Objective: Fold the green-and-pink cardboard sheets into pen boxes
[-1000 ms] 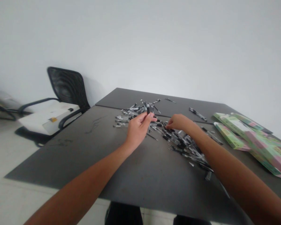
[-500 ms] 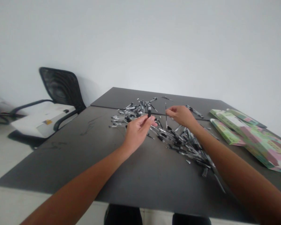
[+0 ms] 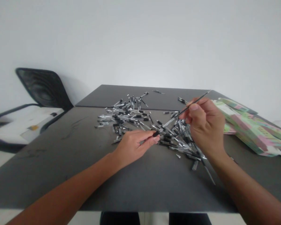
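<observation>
My left hand [image 3: 137,144] is closed, pinching a clear pen barrel [image 3: 168,123] by its black grip end. The barrel slants up to the right, above the heap of pens. Between the thumb and fingers of my right hand [image 3: 204,120] is a thin dark pen refill [image 3: 194,102]. This refill lies in line with the barrel, its lower end at the barrel's upper end; how far it reaches inside I cannot tell. Below both hands lie many loose pen parts [image 3: 181,142], clear and black.
Another heap of pen parts [image 3: 123,114] spreads at centre left on the dark table [image 3: 131,184]. Green and pink boxes [image 3: 253,134] lie at the right. A black mesh chair [image 3: 43,89] with white material on its seat stands on the left. Behind is a pale wall.
My right hand has come nearer and turned, tilting the refill from upright to slanted beside the barrel. My left hand has lowered and tipped the barrel rightward. The view has shifted right.
</observation>
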{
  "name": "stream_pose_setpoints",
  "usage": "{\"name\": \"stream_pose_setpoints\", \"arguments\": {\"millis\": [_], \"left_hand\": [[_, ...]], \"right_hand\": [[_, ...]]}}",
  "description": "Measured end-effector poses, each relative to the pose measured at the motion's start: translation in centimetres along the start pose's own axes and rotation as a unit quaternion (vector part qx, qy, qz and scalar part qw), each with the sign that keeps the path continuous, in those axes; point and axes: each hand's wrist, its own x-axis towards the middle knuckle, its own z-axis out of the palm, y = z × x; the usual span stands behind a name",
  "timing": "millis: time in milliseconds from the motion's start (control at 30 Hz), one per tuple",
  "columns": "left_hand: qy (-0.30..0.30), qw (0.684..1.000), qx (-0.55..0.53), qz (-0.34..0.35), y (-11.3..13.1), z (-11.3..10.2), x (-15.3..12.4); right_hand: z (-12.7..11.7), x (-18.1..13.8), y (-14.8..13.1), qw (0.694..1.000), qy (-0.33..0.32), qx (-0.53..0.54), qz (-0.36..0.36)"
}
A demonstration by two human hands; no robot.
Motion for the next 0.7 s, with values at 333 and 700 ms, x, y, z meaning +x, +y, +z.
{"name": "stream_pose_setpoints", "arguments": {"millis": [333, 700], "left_hand": [[-0.021, 0.998, 0.046, 0.026, 0.7, 0.1, -0.2], [-0.049, 0.997, 0.06, 0.0, 1.0, 0.0, -0.1]], "right_hand": [[-0.3, -0.7, -1.6, 0.999, -0.015, 0.046, -0.019], [-0.5, -0.7, -1.4, 0.998, -0.035, 0.039, -0.025]]}}
